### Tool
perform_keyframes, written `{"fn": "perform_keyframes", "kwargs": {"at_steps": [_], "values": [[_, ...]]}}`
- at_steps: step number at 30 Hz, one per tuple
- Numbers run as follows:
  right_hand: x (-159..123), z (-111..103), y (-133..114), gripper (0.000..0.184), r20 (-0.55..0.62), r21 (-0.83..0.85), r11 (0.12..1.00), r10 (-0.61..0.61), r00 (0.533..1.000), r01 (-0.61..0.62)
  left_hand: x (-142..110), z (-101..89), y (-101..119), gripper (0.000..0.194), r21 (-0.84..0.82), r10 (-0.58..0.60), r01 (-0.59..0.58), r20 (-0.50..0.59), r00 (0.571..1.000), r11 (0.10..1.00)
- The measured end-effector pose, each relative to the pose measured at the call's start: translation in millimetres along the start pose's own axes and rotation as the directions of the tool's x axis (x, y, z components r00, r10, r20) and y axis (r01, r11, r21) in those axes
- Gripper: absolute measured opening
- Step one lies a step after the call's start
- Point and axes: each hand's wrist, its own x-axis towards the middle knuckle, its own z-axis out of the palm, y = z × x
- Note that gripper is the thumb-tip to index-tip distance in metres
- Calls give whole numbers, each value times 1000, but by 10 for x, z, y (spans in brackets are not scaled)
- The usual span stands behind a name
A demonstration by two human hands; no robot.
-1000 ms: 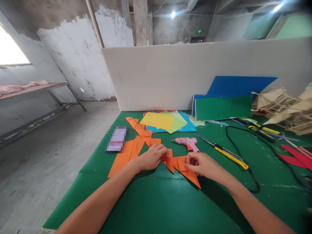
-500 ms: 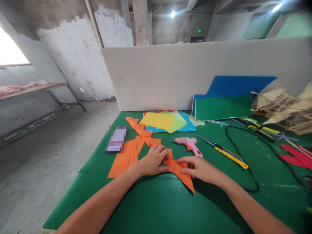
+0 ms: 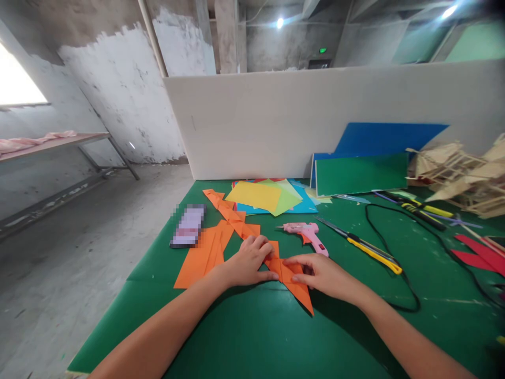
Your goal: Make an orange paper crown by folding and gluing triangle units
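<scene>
A long chain of folded orange paper lies diagonally on the green tabletop. My left hand, fingers curled and bunched, presses on its middle, thumb lying along the near edge. The chain's near end, a pointed triangle, is pinched between the thumb and fingers of my right hand. Part of the chain is hidden beneath my left hand. To the left, loose orange paper sheets lie overlapping beside the chain. A pink glue gun rests just beyond my right hand.
A blurred phone lies left. Coloured paper sheets are stacked at the back. On the right are a yellow-handled cutter, a black cable, red strips and a wooden stick model. A white board stands behind.
The pointed near end of the orange chain has shifted slightly left, with my right hand still on it. My left hand stays in place.
</scene>
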Motion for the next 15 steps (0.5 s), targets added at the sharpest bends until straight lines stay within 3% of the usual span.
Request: {"fn": "perform_keyframes", "kwargs": {"at_steps": [15], "values": [[-13, 8, -49, 43, -8, -28, 1000, -15, 1000, 14, -11, -5, 36, 40, -11, -20, 20, 7, 1000, 1000]]}}
